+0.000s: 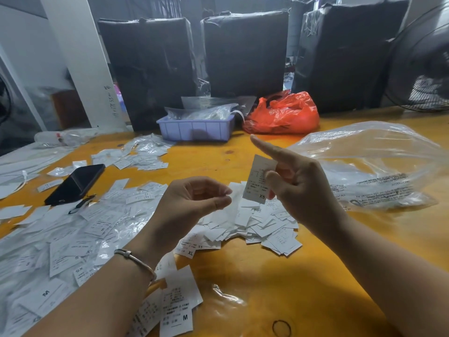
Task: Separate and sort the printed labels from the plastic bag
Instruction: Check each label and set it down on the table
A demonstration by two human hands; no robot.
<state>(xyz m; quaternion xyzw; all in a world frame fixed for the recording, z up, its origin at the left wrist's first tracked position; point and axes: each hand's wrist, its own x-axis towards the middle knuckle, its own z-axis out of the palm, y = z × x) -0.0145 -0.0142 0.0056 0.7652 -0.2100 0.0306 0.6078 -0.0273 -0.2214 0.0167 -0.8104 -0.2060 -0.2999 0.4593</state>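
1. Pinched between thumb and curled fingers of right hand (295, 183): one white label (258, 181) marked XS, held upright above the table (243, 283); index finger stretched out straight, pointing away toward the far side.
2. Left hand (192, 200) raised just beside it, fingers curled with thumb and forefinger tips nearly meeting; seemingly nipping a thin clear film, too blurred to be sure; silver bangle (136, 259) on that wrist.
3. Heaped directly under both hands: loose pile of labels (264, 229), white, overlapping, one reading XL at its near edge.
4. Spread over the left side of the table: small packets of labels (70, 242) in clear wrap, sizes S, XS and M legible; dark phone (76, 183) lying among them.
5. Lying to the right, near the right hand but apart from it: large clear plastic bag (374, 166), crumpled, printed text on its side.
6. Farther back: purple tray (194, 130) holding clear bags; red plastic bag (284, 113) just beside it; black wrapped bundles (245, 52) standing behind.
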